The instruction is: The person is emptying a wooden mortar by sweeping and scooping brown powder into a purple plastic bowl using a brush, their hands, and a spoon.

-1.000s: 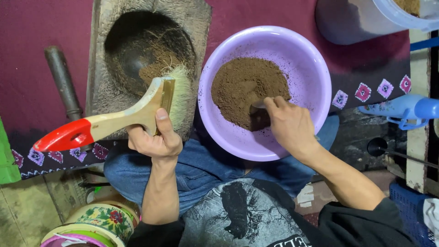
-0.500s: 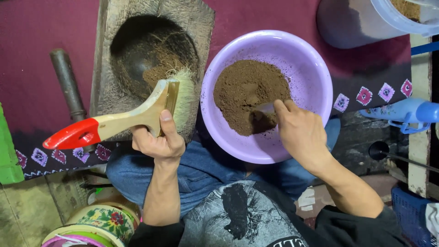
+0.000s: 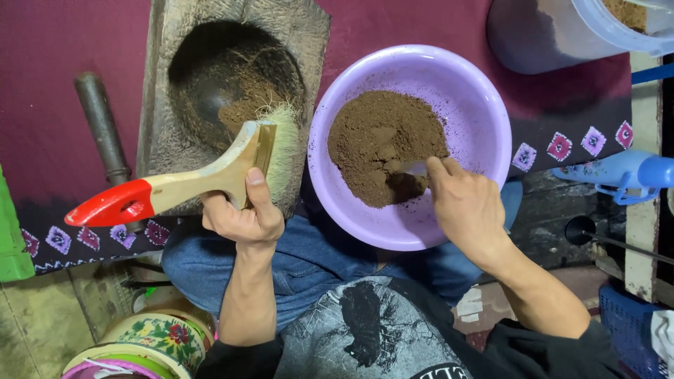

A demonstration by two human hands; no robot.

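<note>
The left hand (image 3: 242, 217) is gripping, fingers curled tight, the pale wooden neck of a wide brush (image 3: 203, 179) with a red handle end, its bristles lying over the edge of the stone mortar (image 3: 210, 84). The right hand (image 3: 467, 207) is closing its fingers on a small pale utensil (image 3: 414, 168) that is digging into the brown powder (image 3: 382, 144) heaped in the lilac bowl (image 3: 484, 105) resting on the person's lap. Farther off, a dark pestle (image 3: 102, 126) is lying on the maroon cloth (image 3: 42, 84) left of the mortar.
</note>
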